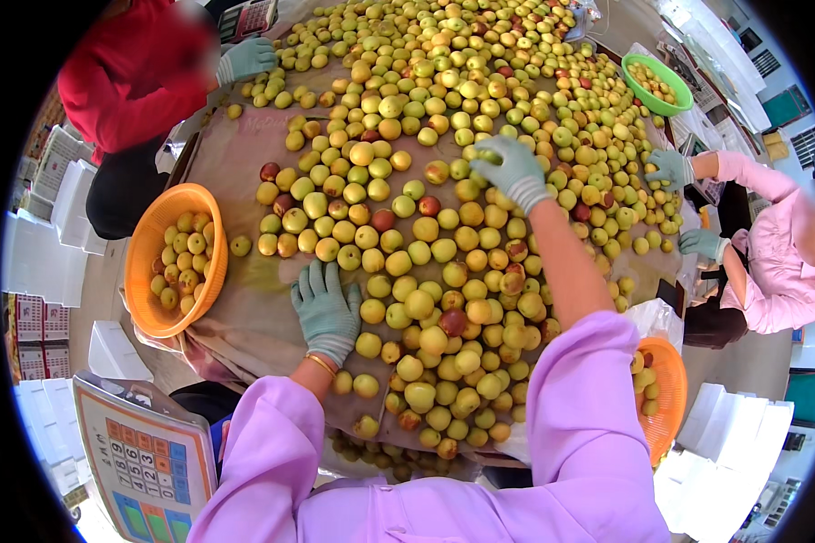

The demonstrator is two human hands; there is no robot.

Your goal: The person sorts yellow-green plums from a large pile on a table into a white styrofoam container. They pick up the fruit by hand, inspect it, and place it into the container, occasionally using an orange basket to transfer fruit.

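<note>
Yellow-green jujubes (420, 303), some patched or fully reddish brown, lie spread and heaped over a cloth-covered table (244, 146). My left hand (326, 309), in a grey-green knit glove, rests palm down on the cloth at the heap's near left edge. Its fingers are apart and touch or nearly touch the closest fruit; no fruit shows in it. Farther out, my right hand (509, 166), gloved alike, reaches over the middle of the heap with bent fingers. A jujube shows between its thumb and fingers, but whether it is gripped cannot be told.
Orange plastic baskets with jujubes stand at left (139, 271) and right (672, 400). A green basin (682, 88) holds more at the far right. A weighing scale (149, 461) is at lower left. Gloved co-workers' hands work at far left (250, 60) and right (671, 170).
</note>
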